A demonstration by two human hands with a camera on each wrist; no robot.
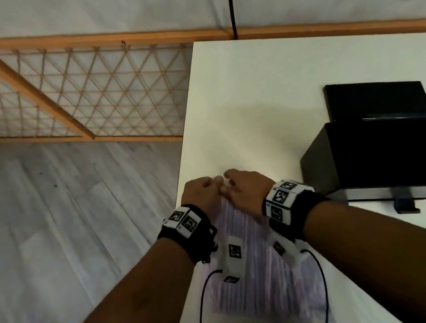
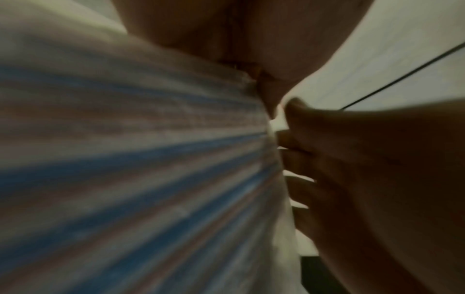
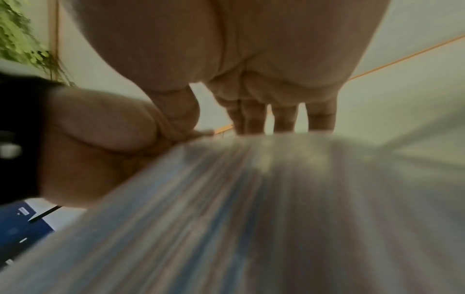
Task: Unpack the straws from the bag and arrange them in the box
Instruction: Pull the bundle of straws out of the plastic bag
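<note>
A clear plastic bag of straws (image 1: 251, 260) lies on the white table (image 1: 265, 92) in front of me, blurred, its straws showing pale pink and blue stripes. Both hands meet at its far end. My left hand (image 1: 205, 190) pinches the bag's top edge and my right hand (image 1: 243, 184) pinches the same edge beside it. In the left wrist view the bag (image 2: 125, 169) fills the frame, with my right hand's fingers (image 2: 314, 159) curled on its end. In the right wrist view the bag (image 3: 251, 218) runs up to my curled fingers (image 3: 251, 117). The black box (image 1: 387, 154) stands at the right.
A black lid or flat panel (image 1: 377, 100) lies behind the box. The table's left edge runs close to my left hand, with wooden floor (image 1: 50, 227) beyond. A wooden lattice frame (image 1: 72, 94) leans by the wall. A black cable (image 1: 230, 1) hangs at the back.
</note>
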